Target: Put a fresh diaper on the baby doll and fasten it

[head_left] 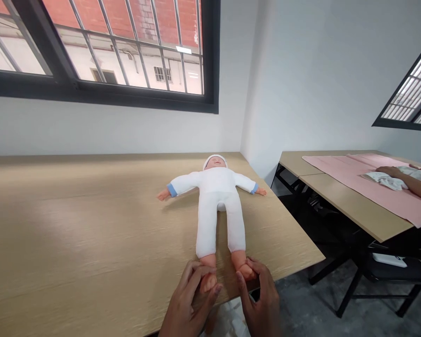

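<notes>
At the near table (73, 210) edge, left fingers (196, 276) and right fingers (254, 267) curl around the doll's feet (228, 271); tabletop open leftward.

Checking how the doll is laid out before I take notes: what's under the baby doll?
The baby doll lies on its back on a wood-grain tabletop; the surface beneath its white suit is covered and cannot be seen.

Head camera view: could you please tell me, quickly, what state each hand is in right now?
Left hand: closed, holding one foot of the baby doll.
Right hand: closed, holding the other foot.
</notes>
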Demonstrator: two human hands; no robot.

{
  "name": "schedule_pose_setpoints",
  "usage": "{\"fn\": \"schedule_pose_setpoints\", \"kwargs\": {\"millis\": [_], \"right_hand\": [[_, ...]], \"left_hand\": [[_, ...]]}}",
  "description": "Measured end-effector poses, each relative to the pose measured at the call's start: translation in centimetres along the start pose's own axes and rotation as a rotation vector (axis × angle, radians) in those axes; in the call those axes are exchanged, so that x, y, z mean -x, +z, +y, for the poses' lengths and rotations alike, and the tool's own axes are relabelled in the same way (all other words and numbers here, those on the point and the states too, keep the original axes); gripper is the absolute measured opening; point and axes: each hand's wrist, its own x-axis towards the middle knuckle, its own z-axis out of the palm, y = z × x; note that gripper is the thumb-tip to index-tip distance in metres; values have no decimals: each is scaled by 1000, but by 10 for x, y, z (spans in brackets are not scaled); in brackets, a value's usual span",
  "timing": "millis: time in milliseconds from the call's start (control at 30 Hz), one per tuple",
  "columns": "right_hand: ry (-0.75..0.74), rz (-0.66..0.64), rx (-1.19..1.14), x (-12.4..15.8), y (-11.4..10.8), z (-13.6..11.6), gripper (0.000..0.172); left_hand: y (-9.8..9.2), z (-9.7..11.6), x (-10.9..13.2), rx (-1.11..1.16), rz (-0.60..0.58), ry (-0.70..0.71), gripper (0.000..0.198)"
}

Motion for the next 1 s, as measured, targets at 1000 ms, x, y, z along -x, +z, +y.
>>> {"fn": "schedule_pose_setpoints", "kwargs": {"millis": [1000], "right_hand": [[52, -34, 9, 0, -4, -2, 25]], "left_hand": [[-1, 5, 1, -6, 52, 46, 20]]}}
